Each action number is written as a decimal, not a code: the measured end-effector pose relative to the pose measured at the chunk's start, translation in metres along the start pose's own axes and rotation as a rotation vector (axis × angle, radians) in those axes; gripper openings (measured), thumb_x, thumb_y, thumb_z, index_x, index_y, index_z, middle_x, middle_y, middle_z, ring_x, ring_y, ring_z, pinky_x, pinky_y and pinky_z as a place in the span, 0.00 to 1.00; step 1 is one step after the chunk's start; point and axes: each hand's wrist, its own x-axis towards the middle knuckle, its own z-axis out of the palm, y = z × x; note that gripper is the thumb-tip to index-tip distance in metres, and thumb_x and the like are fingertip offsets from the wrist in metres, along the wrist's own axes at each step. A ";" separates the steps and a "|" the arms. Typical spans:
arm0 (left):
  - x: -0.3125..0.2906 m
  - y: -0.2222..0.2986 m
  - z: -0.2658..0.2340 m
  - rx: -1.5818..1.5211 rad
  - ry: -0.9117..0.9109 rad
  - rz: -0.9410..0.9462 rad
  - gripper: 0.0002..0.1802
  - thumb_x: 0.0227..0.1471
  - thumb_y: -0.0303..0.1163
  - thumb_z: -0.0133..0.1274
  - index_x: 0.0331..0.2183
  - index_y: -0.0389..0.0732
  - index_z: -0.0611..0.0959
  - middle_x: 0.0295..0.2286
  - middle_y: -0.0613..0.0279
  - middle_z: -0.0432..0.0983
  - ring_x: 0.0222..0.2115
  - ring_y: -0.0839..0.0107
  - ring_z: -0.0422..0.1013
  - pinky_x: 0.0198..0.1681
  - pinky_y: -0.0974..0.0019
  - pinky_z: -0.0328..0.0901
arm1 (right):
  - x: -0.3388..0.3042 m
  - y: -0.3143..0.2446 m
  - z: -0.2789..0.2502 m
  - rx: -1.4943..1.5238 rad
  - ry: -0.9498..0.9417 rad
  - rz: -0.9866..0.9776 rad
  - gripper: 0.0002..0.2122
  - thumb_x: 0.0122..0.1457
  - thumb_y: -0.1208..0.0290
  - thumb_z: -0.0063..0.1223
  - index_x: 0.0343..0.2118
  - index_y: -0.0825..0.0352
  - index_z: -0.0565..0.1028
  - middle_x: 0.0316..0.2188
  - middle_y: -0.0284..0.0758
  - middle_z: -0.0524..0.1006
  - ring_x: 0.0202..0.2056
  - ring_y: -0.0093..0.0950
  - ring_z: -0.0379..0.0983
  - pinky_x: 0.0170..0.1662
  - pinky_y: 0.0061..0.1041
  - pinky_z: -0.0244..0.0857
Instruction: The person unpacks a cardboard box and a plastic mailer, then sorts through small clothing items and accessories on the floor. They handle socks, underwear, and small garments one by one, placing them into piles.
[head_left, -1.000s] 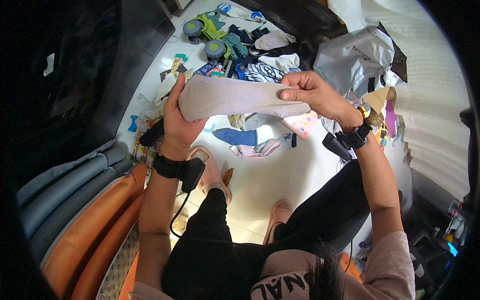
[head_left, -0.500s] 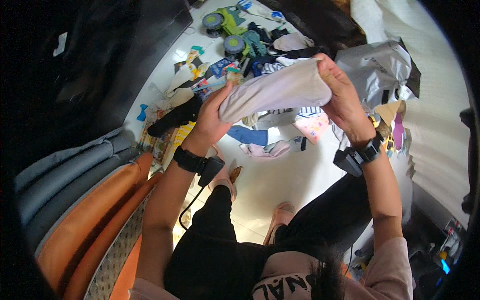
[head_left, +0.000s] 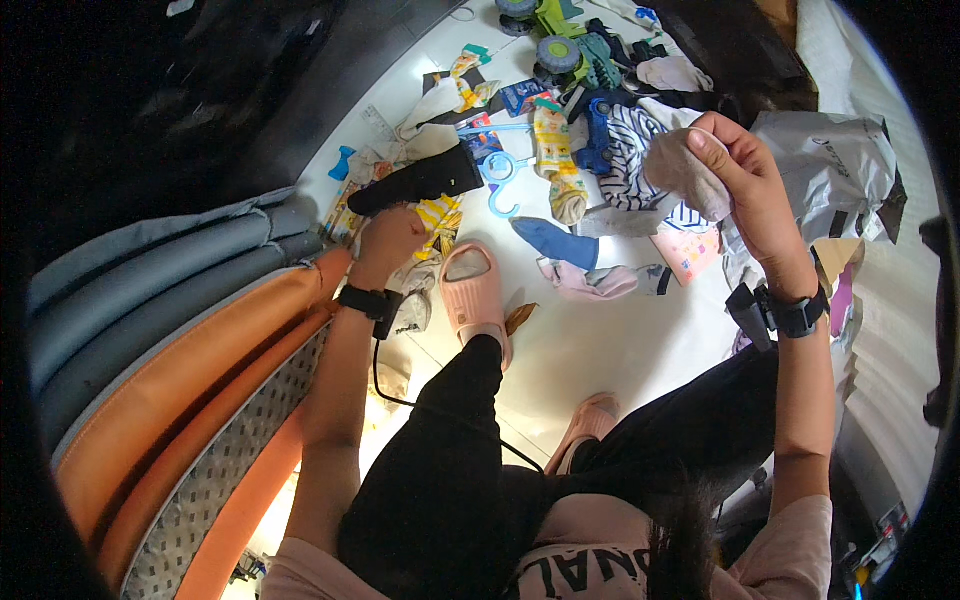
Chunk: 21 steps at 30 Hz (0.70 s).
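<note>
Pale sock (head_left: pixel 690 174), stretched between both hands a moment ago, now bunches at two o'clock in one, freeing the other: left hand (head_left: pixel 388 240) at ten o'clock, just beside a black sock (head_left: pixel 428 178), grip can't tell. Rightward, light-blue hanger (head_left: pixel 498 187) at twelve and yellow-patterned sock (head_left: pixel 556 150) at one clutter the floor (head_left: pixel 600 330) between; right hand (head_left: pixel 757 182) at two pinches the pale sock, which partly hides striped cloth (head_left: pixel 628 150).
</note>
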 end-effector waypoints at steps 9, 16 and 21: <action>-0.024 -0.007 0.046 0.241 -0.059 -0.269 0.24 0.37 0.47 0.72 0.33 0.39 0.87 0.33 0.50 0.84 0.35 0.54 0.82 0.36 0.56 0.76 | 0.005 0.006 0.010 -0.194 0.007 0.014 0.11 0.68 0.59 0.56 0.32 0.60 0.76 0.23 0.13 0.68 0.23 0.05 0.56 0.23 0.12 0.46; -0.023 -0.010 -0.003 -0.277 0.078 0.071 0.13 0.40 0.35 0.66 0.24 0.38 0.79 0.21 0.55 0.76 0.22 0.62 0.73 0.26 0.59 0.67 | -0.003 0.007 0.009 -0.161 0.039 0.002 0.12 0.68 0.58 0.57 0.32 0.61 0.76 0.23 0.15 0.69 0.25 0.06 0.61 0.26 0.11 0.53; -0.009 0.033 -0.060 -0.792 0.015 0.195 0.08 0.47 0.23 0.60 0.26 0.39 0.74 0.25 0.70 0.71 0.27 0.83 0.67 0.29 0.73 0.62 | -0.006 0.008 0.005 -0.128 0.074 -0.112 0.11 0.66 0.66 0.56 0.28 0.63 0.71 0.36 0.27 0.80 0.30 0.08 0.66 0.31 0.10 0.60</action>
